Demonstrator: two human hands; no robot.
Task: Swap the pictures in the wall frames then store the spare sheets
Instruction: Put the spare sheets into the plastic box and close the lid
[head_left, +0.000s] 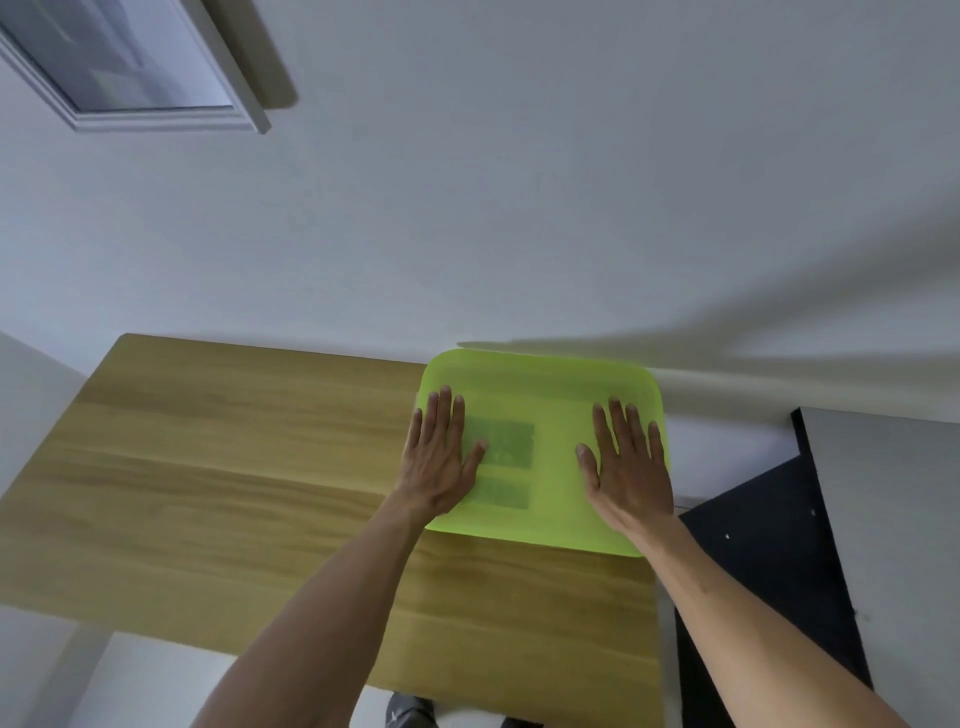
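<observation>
A translucent lime-green plastic folder (550, 395) lies flat at the back right corner of the wooden table (234, 467), against the wall. Dark printed sheets show faintly through its cover. My left hand (441, 462) rests flat on the folder's left side, fingers straight and pointing at the wall. My right hand (628, 467) lies flat on its right side in the same way. A white wall frame (156, 78) with a greyish picture hangs at the upper left.
A black panel or piece of furniture (769, 566) stands right of the table, beside its right edge. The white wall (519, 208) runs behind the table. A dark shoe (408, 712) shows on the floor below the table's front edge.
</observation>
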